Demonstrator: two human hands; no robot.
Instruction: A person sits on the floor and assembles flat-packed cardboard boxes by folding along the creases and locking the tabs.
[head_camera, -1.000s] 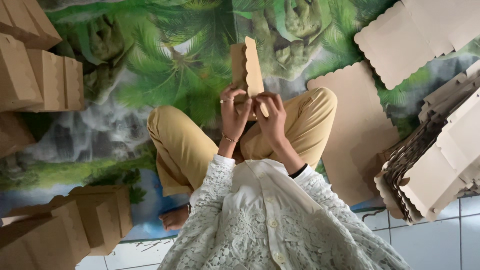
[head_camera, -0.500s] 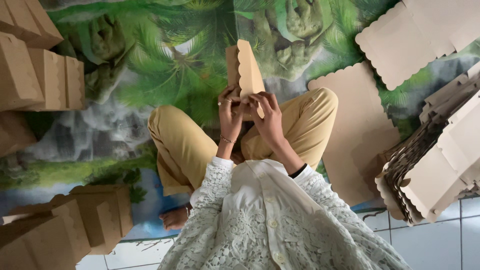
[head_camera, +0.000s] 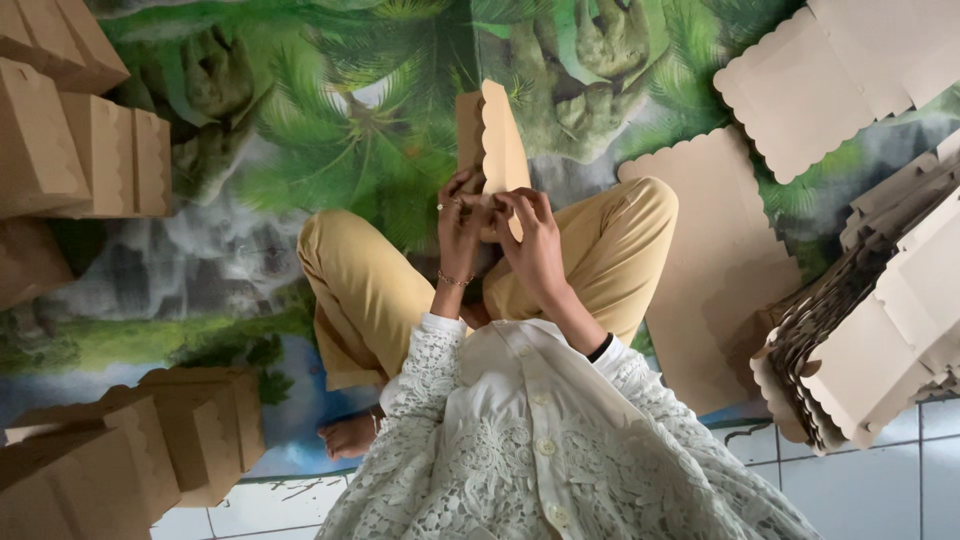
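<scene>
Scalloped cardboard blank (head_camera: 495, 140) upright over lap, pinched at lower edge by both hands: left hand (head_camera: 458, 215), right hand (head_camera: 530, 235), both gripping it. Best fold along crease, thumbs close together. Flat blanks (head_camera: 870, 330) stacked right of hands; finished boxes (head_camera: 90, 150) left.

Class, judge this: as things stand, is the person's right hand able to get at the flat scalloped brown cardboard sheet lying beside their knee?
Probably yes. The right hand is busy on the half-folded cardboard box, but the flat scalloped sheet lies uncovered beside that knee, nothing between.
</scene>
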